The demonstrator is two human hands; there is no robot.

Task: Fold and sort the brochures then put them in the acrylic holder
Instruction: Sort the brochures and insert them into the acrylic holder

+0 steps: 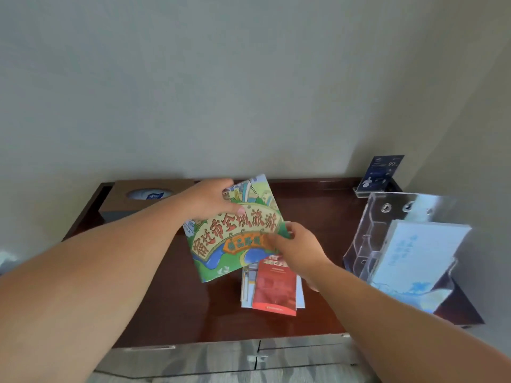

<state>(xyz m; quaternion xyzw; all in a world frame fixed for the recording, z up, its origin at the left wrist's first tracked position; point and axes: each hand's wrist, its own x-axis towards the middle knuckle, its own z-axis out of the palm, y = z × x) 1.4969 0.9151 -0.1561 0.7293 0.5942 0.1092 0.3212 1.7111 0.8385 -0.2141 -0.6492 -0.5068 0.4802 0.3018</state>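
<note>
both hands hold a green illustrated paper brochure (235,233) above the dark red wooden table (166,299): left hand (213,200) grips its top edge, right hand (298,247) pinches its right edge. a red folded brochure (273,288) lies below, near a clear acrylic holder (387,225).

A plain, pale grey-green wall (249,78) rises behind a glossy cabinet top (171,305) of dark reddish wood and meets a lighter side wall (486,111) in the right-hand corner. A brown tissue box (146,196) sits at the back left of the top, touching the wall, and a small blue sign (381,172) stands in the back right corner. Below the front edge are grey, streaked cabinet doors (221,355). Soft, even light fills the room.
</note>
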